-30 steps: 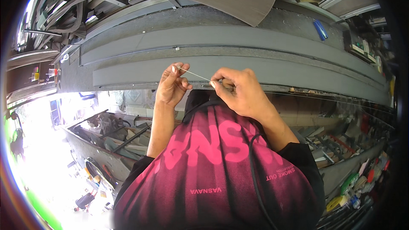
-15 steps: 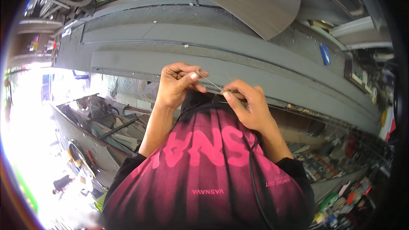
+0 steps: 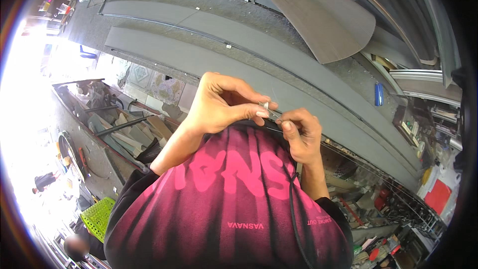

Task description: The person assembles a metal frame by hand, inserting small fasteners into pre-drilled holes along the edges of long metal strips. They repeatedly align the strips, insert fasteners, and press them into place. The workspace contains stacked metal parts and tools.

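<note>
Looking at a thin cord [image 3: 274, 115] here, short and slanting, strung between two bare hands right by the near edge of the bench. Looks fine and wiry; can't tell metal from plastic or twisted fibre at this size.

Got the left hand [image 3: 224, 102] pinching one end, thumb and index tip pressed almost together, with a dark rounded hollow behind the pinch. Can see a small whitish spot [image 3: 266, 105] right at the tips too, but can't tell a separate bit from a fingernail. Got the right hand [image 3: 304, 132] nipping the other end, thumb against a bent index finger, the rest curled in. Pretty snug on both sides, basically no gap.

Beyond that, can see long grey panels [image 3: 189, 60], flat and matte, with a skinny dark strip [image 3: 199, 32] running lengthwise between them. Further back, got a brownish-grey sheet [image 3: 323, 17], fan-shaped with a rounded end, plus a slim bright blue object [image 3: 379, 94] off to the right.

Up close, can't miss the hoodie [image 3: 224, 184], soft-looking fabric in black and pink with a dark drawstring [image 3: 292, 219]. Down left, can spot a lime-green basket [image 3: 97, 217], punched full of holes, and jumbled flat offcuts [image 3: 132, 129].
</note>
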{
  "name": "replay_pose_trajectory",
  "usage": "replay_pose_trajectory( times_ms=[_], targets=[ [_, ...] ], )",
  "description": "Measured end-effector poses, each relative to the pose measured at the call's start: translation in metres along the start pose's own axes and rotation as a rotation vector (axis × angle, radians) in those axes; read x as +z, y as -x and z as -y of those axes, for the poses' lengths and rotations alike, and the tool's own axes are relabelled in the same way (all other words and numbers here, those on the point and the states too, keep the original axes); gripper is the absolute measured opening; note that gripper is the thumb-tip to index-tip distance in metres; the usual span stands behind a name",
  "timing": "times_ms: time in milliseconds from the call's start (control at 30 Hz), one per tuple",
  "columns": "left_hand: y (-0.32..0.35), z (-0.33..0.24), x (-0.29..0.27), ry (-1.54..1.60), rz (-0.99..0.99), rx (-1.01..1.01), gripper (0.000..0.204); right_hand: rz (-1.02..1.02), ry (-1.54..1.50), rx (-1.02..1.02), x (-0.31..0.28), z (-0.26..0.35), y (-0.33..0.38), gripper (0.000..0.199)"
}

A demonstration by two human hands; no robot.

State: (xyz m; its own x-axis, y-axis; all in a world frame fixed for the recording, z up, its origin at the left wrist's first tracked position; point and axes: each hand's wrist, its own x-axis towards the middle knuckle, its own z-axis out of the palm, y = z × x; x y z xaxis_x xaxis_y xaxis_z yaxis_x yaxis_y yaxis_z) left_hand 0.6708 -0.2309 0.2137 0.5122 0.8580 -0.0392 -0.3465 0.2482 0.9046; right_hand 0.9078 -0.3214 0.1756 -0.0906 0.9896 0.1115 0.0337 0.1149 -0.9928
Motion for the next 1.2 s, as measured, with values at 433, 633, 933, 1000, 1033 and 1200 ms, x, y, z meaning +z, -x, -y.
replay_pose_trajectory(
  times_ms=[433, 633, 933, 1000, 1033, 1200],
  targets=[
    [-0.008, 0.008, -0.001, -0.154, -0.044, 0.005, 0.018, -0.031, 0.176, -0.146, 0.008, 0.003, -0.022, 0.006],
    [-0.011, 0.001, 0.003, -0.258, -0.042, -0.044, 0.02, -0.026, 0.242, -0.244, 0.002, 0.0, -0.028, 0.007],
    [-0.016, 0.0, 0.016, -0.352, -0.064, -0.021, 0.022, -0.044, 0.248, -0.248, -0.002, 0.0, -0.028, 0.012],
    [-0.018, 0.0, 0.016, -0.334, -0.062, -0.011, 0.022, -0.039, 0.248, -0.236, -0.002, 0.001, -0.029, 0.014],
    [-0.018, -0.001, 0.015, -0.361, -0.054, 0.0, 0.022, -0.038, 0.251, -0.235, -0.002, 0.001, -0.03, 0.014],
    [-0.018, -0.004, 0.015, -0.417, -0.021, -0.001, 0.021, -0.037, 0.222, -0.212, 0.001, 0.003, -0.031, 0.014]
  ],
)
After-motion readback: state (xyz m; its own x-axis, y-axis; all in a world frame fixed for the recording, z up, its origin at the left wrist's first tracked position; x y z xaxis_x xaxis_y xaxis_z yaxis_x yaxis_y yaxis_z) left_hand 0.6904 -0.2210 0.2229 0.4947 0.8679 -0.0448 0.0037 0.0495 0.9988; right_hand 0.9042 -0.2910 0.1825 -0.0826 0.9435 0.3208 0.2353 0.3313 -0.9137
